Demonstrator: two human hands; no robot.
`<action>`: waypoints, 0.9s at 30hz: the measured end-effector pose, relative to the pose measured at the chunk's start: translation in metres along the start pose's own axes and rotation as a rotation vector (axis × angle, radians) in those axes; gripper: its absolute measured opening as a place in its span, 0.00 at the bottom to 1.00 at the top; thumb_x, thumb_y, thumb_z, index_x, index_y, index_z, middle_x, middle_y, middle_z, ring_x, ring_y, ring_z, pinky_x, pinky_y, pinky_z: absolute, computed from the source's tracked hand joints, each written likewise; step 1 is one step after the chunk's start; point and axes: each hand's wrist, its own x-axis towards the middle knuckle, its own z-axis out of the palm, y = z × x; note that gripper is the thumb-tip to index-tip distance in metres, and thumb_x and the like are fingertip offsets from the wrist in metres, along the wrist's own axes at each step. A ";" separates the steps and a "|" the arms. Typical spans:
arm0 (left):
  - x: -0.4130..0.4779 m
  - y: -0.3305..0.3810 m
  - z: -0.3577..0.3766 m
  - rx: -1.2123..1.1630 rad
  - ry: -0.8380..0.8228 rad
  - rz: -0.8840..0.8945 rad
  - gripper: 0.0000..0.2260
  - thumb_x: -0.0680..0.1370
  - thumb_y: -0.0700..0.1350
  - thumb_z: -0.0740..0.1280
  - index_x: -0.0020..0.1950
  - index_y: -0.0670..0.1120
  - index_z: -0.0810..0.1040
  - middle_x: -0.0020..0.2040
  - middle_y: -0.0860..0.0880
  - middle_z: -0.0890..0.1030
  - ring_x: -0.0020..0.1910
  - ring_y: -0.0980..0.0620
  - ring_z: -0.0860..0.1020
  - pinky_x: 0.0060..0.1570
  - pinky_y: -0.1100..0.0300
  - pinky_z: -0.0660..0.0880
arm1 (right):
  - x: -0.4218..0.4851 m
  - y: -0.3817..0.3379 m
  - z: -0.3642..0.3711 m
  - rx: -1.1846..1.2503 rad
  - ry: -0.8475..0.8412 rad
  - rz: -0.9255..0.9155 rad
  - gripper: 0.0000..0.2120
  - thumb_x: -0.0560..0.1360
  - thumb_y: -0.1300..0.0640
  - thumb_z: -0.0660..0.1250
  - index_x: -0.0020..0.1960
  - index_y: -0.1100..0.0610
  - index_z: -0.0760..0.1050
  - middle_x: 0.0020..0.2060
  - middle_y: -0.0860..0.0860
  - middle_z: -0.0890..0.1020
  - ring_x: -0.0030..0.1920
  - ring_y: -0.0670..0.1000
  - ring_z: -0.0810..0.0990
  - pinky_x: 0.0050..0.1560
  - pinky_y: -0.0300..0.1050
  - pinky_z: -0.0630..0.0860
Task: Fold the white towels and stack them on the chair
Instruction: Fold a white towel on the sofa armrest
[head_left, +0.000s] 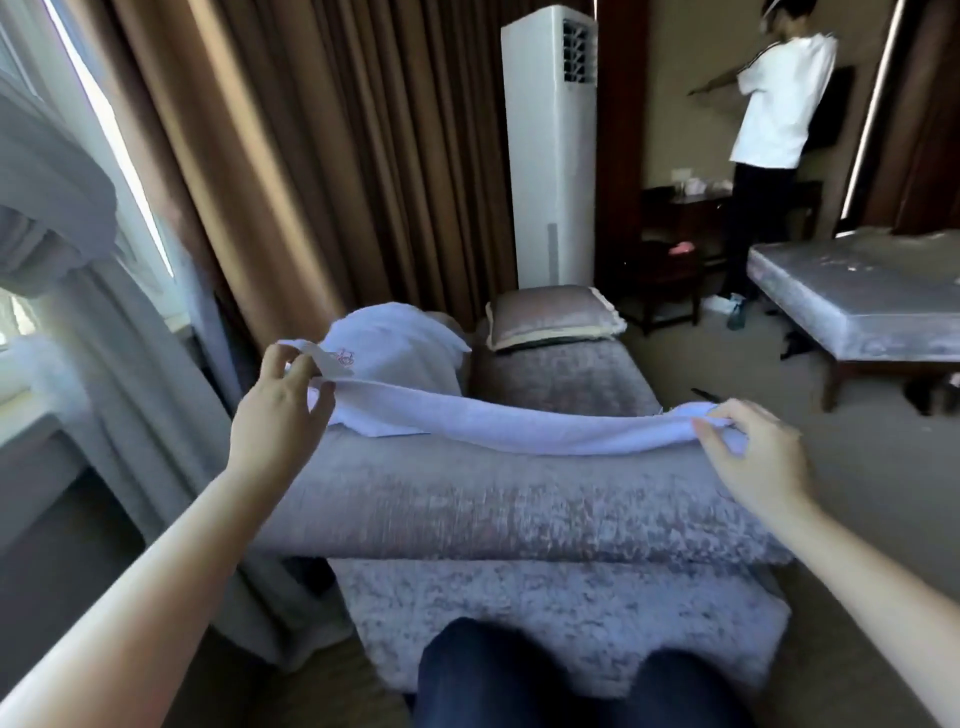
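A white towel (519, 423) stretches sideways across the grey velvet chair (519, 509), a chaise-like seat in front of me. My left hand (283, 410) pinches the towel's left end, which has a small red emblem near it. My right hand (753, 457) pinches the right end at the chair's right edge. Behind the stretched towel lies another white towel (395, 343) in a folded heap on the chair's far left part.
A grey cushion (550, 317) rests at the chair's far end. Brown curtains (311, 156) and a sheer drape (67, 234) hang on the left. A white tower air conditioner (550, 145) stands behind. A person (769, 130) stands by a bare bed (872, 301) at the right.
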 end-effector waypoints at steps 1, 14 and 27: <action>-0.021 -0.003 0.001 -0.018 -0.017 -0.038 0.07 0.76 0.39 0.69 0.50 0.38 0.75 0.57 0.40 0.72 0.31 0.43 0.69 0.30 0.54 0.66 | -0.015 0.000 -0.002 0.010 -0.009 -0.006 0.17 0.74 0.46 0.58 0.37 0.58 0.75 0.34 0.50 0.76 0.34 0.52 0.75 0.33 0.44 0.67; -0.150 -0.024 0.047 0.051 -0.377 -0.071 0.16 0.65 0.35 0.77 0.50 0.40 0.78 0.48 0.42 0.74 0.40 0.39 0.77 0.23 0.57 0.68 | -0.130 0.021 0.016 -0.093 -0.113 0.046 0.06 0.69 0.68 0.74 0.43 0.61 0.79 0.42 0.52 0.82 0.39 0.47 0.76 0.35 0.39 0.72; -0.139 0.126 0.117 -0.081 -0.228 0.352 0.13 0.65 0.42 0.65 0.47 0.42 0.79 0.52 0.42 0.76 0.51 0.38 0.75 0.46 0.46 0.73 | -0.122 0.041 -0.022 -0.055 -0.092 0.092 0.14 0.77 0.60 0.59 0.60 0.56 0.76 0.60 0.45 0.76 0.39 0.41 0.76 0.38 0.35 0.73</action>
